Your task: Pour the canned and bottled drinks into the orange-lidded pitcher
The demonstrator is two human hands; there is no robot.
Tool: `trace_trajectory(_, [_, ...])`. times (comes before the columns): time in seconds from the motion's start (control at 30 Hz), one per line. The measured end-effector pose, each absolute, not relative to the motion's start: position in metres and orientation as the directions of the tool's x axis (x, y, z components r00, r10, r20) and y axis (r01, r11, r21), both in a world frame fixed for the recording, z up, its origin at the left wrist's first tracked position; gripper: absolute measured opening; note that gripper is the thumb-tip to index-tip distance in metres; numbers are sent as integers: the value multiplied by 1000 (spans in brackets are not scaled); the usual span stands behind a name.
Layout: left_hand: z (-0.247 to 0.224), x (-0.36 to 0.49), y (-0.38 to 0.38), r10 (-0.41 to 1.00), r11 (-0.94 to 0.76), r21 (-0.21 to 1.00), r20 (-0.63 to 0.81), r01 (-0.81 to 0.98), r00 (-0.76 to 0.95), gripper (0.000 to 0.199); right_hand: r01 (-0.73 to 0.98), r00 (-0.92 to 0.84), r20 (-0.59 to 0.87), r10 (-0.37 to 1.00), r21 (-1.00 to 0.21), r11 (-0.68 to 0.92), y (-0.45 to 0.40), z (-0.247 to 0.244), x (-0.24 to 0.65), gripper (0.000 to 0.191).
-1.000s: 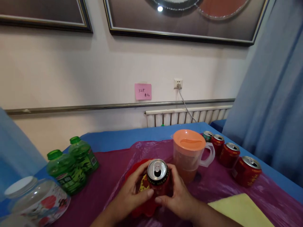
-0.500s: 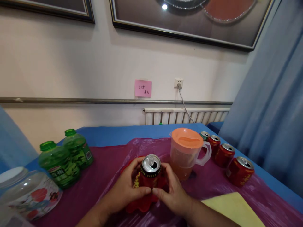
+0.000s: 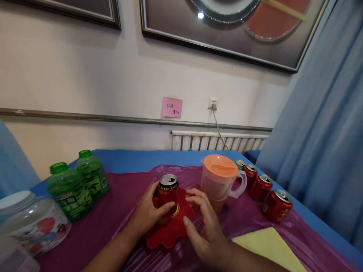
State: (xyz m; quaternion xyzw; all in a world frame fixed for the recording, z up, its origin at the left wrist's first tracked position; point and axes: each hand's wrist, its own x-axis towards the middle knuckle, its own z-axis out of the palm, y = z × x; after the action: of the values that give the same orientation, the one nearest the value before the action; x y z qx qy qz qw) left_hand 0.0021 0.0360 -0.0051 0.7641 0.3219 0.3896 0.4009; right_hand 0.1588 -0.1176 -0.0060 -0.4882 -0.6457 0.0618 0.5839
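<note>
A red can point(image 3: 168, 192) with a black-and-gold band and an opened silver top stands upright at the middle of the table. My left hand point(image 3: 150, 211) is wrapped round its left side, thumb across the front. Beneath the can lies a red scallop-edged mat point(image 3: 172, 230). My right hand point(image 3: 205, 226) is apart from the can, over the mat's right edge, its fingers curved and spread with nothing between them. Just beyond that hand stands a clear pitcher point(image 3: 217, 185) with an orange lid, partly filled with an amber liquid.
Several red cans point(image 3: 261, 187) line the right side. A yellow cloth point(image 3: 269, 247) lies at the front right. Two green bottles point(image 3: 69, 194) and a clear jar point(image 3: 36, 226) with a white lid are at the left. Purple plastic sheet point(image 3: 121, 192) covers the blue table.
My right hand has let go of the can and opened to the right. The can, in my left hand, has shifted left on the mat, and more of the mat shows. The view has tilted slightly.
</note>
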Motion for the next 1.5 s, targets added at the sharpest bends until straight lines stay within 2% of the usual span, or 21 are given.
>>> trace_trajectory(0.07, [-8, 2, 37, 804, -482, 858, 354, 176, 477, 68, 595, 125, 706, 698, -616, 517, -131, 8, 173, 41])
trace_trajectory(0.13, [-9, 1, 36, 803, -506, 837, 369, 209, 467, 69, 656, 198, 737, 647, -590, 471, -139, 18, 199, 37])
trace_trajectory(0.17, [-9, 1, 35, 804, -517, 823, 373, 234, 463, 70, 684, 284, 760, 585, -588, 431, -140, 20, 216, 34])
trace_trajectory(0.23, [-8, 0, 33, 805, -532, 801, 376, 277, 460, 73, 680, 490, 758, 431, -641, 356, -138, 21, 252, 42])
trace_trajectory(0.3, [-6, 0, 31, 804, -540, 787, 377, 299, 459, 73, 601, 665, 658, 353, -752, 271, -132, 18, 284, 52])
trace_trajectory(0.37, [-4, 0, 29, 803, -548, 780, 388, 304, 452, 71, 482, 748, 524, 406, -851, 211, -126, 12, 304, 51])
trace_trajectory(0.43, [-3, 1, 27, 790, -574, 759, 414, 307, 453, 67, 392, 738, 426, 524, -902, 181, -121, 5, 312, 45])
trace_trajectory(0.5, [-2, 1, 26, 761, -620, 720, 453, 313, 464, 63, 326, 707, 380, 597, -924, 202, -117, -3, 312, 47])
trace_trajectory(0.7, [-8, 2, 26, 717, -687, 632, 506, 359, 480, 61, 3, 764, 214, 609, -945, 328, -99, -10, 309, 55])
trace_trajectory(0.8, [-12, 1, 25, 707, -700, 613, 519, 368, 481, 61, -43, 777, 169, 607, -947, 320, -89, -4, 309, 56])
trace_trajectory(1.0, [-17, -1, 25, 687, -723, 570, 531, 390, 497, 64, 31, 718, 208, 664, -963, 268, -85, 20, 312, 59])
trace_trajectory(1.13, [-19, -2, 24, 686, -724, 557, 520, 407, 509, 67, 220, 629, 281, 725, -959, 181, -89, 40, 313, 55])
trace_trajectory(1.4, [-16, -2, 21, 686, -726, 520, 490, 451, 538, 67, 449, 492, 337, 803, -888, 99, -90, 88, 302, 57])
trace_trajectory(1.5, [-15, -1, 21, 695, -714, 531, 460, 456, 553, 67, 573, 445, 383, 809, -816, 72, -85, 102, 300, 59])
